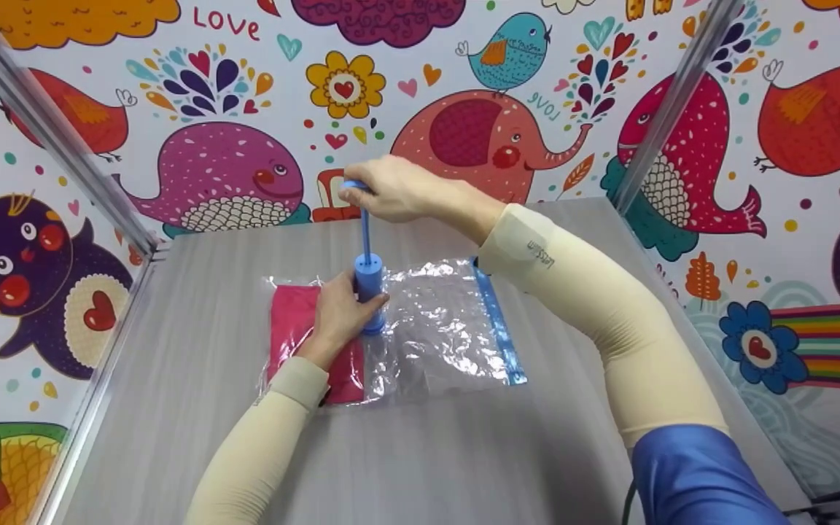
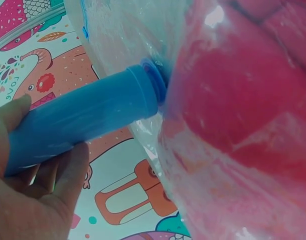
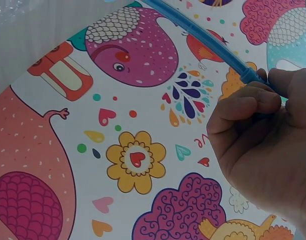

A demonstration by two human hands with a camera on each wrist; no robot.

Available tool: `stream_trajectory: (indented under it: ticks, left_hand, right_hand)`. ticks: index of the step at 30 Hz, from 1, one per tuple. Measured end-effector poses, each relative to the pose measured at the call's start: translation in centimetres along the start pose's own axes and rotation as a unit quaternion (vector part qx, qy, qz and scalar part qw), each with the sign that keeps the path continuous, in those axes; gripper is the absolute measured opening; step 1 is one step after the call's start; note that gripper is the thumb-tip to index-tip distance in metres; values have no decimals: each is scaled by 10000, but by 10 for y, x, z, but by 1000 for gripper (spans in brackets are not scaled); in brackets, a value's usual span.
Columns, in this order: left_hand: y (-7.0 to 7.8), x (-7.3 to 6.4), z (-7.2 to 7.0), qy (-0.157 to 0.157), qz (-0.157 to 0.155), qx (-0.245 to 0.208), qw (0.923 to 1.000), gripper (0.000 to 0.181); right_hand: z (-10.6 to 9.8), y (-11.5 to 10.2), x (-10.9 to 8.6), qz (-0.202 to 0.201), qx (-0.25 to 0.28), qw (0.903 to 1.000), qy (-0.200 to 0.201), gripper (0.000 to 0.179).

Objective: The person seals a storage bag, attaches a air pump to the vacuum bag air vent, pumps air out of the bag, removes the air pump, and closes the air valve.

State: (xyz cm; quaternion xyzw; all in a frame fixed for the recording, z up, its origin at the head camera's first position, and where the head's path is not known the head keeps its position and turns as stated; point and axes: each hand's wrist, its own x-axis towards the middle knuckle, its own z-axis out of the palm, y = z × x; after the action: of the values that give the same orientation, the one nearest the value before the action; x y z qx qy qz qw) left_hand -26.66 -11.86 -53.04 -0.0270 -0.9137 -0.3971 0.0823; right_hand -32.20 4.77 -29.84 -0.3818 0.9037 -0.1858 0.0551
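In the head view, your left hand [image 1: 343, 310] is wrapped round the barrel of a blue hand pump [image 1: 367, 271], which stands close to upright on a clear zip-top bag [image 1: 442, 328] lying on the grey table [image 1: 172, 437]. Your right hand [image 1: 394, 189] grips the handle [image 1: 353, 186] at the top of the long exposed rod [image 1: 366, 233]. With that much rod out, a push that comes in from the side rather than straight down could bend it or tip the barrel. The folded pink fabric [image 1: 296, 313] lies in the bag's left part; the clear part on the right looks slack and wrinkled. You can't tell from here whether the blue zip strip [image 1: 496, 328] is sealed along its length; a gap there would probably let air leak.

In the left wrist view, your thumb and fingers hold the barrel, and its lower end meets a blue valve [image 2: 158, 82] right beside the fabric. Whether the joint is airtight doesn't show. If your hold slackens, the barrel could rock off the valve; fabric bunched against it could also block the flow.

In the right wrist view, your fingers curl round the handle. A lopsided hold there would likely twist the rod.
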Motion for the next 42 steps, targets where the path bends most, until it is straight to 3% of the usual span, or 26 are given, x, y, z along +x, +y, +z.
stream_trajectory:
  ticks: [8,20,28,42]
  left_hand:
    - [-1,-1,0,174,186,-77,9996,53]
    - [-5,0,3,271,414,112,9987,52]
    - [-6,0,3,317,456,199,9983,51]
    - [-8,2,3,370,452,260,9980,54]
  right_hand:
    - [20,3,5,-40,-179,9986,-501,26]
    - [49,11,9,267,-215,9919,-1226,35]
    - [64,18,10,265,-156,9912,-1287,32]
    - [99,37,13,114,93,9951,-982,30]
